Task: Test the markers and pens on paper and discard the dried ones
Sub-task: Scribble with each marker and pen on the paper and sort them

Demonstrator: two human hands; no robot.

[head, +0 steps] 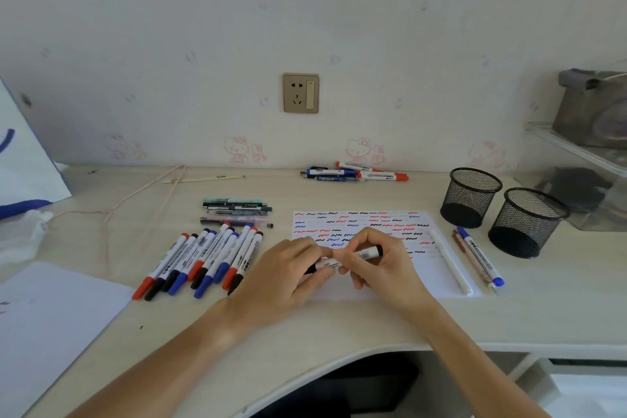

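Over the near edge of the scribbled paper, both hands meet on one white marker with a black end. The right hand curls its fingers round the barrel, the black end poking out past the knuckles toward the right. The left hand pinches the other end of the same marker between thumb and fingertips; whether a cap is on or off there is hidden by the fingers. The marker lies nearly level, just above the sheet.

The paper is covered in short red, blue and black wavy strokes. To the left of the hands a row of markers lies side by side on the desk, with red, blue and black caps pointing toward the person. Behind that row sits a small pile of pens. Farther back, near the wall, rests another cluster of markers. A white pen lies along the right edge of the paper, and a blue marker lies just beside it on the desk. Two black mesh cups stand upright to the right, close together.
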